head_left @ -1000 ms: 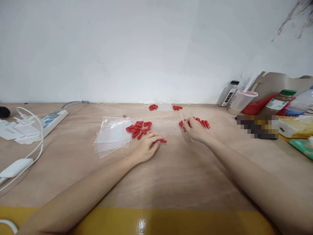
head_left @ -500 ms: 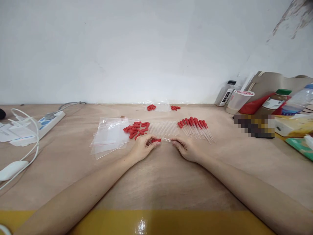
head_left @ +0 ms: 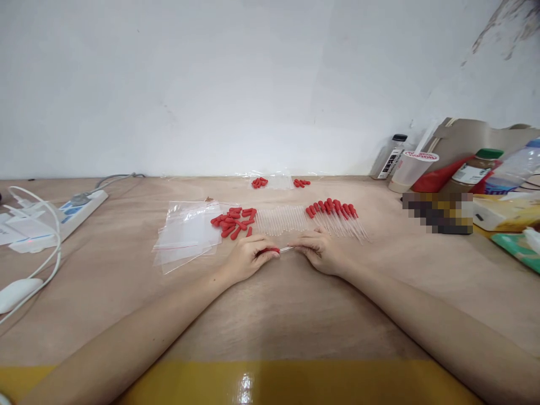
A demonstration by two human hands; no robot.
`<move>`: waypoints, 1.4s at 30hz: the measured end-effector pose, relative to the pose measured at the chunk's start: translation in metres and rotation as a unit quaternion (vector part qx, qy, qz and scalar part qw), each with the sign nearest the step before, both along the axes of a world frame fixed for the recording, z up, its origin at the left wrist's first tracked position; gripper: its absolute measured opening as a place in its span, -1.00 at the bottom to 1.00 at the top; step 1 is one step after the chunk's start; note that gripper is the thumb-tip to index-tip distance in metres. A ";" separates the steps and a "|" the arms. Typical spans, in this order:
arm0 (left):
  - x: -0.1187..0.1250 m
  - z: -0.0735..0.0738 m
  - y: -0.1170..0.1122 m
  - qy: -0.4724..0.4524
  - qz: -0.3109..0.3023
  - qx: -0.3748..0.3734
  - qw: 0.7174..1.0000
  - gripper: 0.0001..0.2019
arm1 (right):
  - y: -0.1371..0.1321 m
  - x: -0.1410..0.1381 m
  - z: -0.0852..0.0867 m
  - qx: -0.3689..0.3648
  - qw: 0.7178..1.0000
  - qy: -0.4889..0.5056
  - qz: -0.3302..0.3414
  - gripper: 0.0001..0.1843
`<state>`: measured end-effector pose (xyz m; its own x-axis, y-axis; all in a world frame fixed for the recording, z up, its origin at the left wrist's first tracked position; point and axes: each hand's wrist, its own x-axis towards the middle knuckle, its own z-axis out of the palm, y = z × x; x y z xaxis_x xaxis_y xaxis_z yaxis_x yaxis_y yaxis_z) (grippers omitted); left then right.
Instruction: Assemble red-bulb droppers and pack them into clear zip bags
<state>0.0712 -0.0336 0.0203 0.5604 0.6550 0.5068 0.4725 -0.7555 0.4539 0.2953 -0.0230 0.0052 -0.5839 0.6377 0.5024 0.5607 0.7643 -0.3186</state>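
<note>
Between thumb and fingers, my left hand pinches a red rubber dropper bulb. My right hand is closed on a thin glass dropper tube, whose near end meets the bulb's mouth; how far it goes in I cannot tell. Behind my left hand lies a pile of loose red bulbs. A row of bare glass tubes lies behind the gap between my hands. To the right, several droppers with red bulbs fitted lie side by side, tips toward me.
Clear zip bags lie left of the bulbs. Bagged bulbs and tubes rest by the wall. A power strip with white cables is at left. A cup, bottles and a tissue pack stand or lie at right.
My hands have come slightly closer together. The tube and bulb, apart before, now meet end to end, and my left fingers cover more of the bulb.
</note>
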 end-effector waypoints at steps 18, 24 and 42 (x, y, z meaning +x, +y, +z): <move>0.001 -0.001 -0.003 0.034 -0.018 0.044 0.998 -0.83 | -0.014 -0.015 0.003 0.015 1.000 0.004 0.012 -0.76; -0.001 0.001 0.007 0.039 0.024 0.076 0.996 -0.81 | -0.013 -0.018 0.015 0.041 0.997 -0.057 -0.032 -0.76; -0.028 -0.003 0.025 0.171 0.284 0.171 0.928 -0.76 | 0.056 0.035 0.015 -0.091 0.920 0.018 -0.381 -0.82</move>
<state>0.0432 -0.0082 0.0172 0.3396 0.7275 0.5962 0.9109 -0.4123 -0.0157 0.3303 0.0328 0.0203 0.0827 0.9302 0.3576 0.8986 0.0856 -0.4304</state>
